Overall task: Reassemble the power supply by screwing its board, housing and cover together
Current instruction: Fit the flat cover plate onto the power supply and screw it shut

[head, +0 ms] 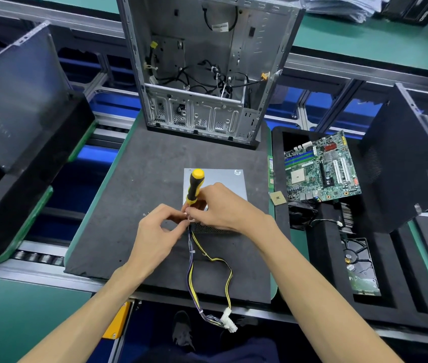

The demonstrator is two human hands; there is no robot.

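Note:
The grey metal power supply lies on the dark foam mat, its cover on top. A bundle of yellow, black and purple cables runs from its near side down to white connectors past the mat's front edge. My right hand grips a yellow and black screwdriver standing upright at the unit's near left corner. My left hand pinches something small at the screwdriver's tip; the tip and any screw are hidden by my fingers.
An open computer case stands at the back of the mat. To the right, a black foam tray holds a motherboard, a CPU chip, a heatsink with fan and a hard drive. Black side panels lean at left and right.

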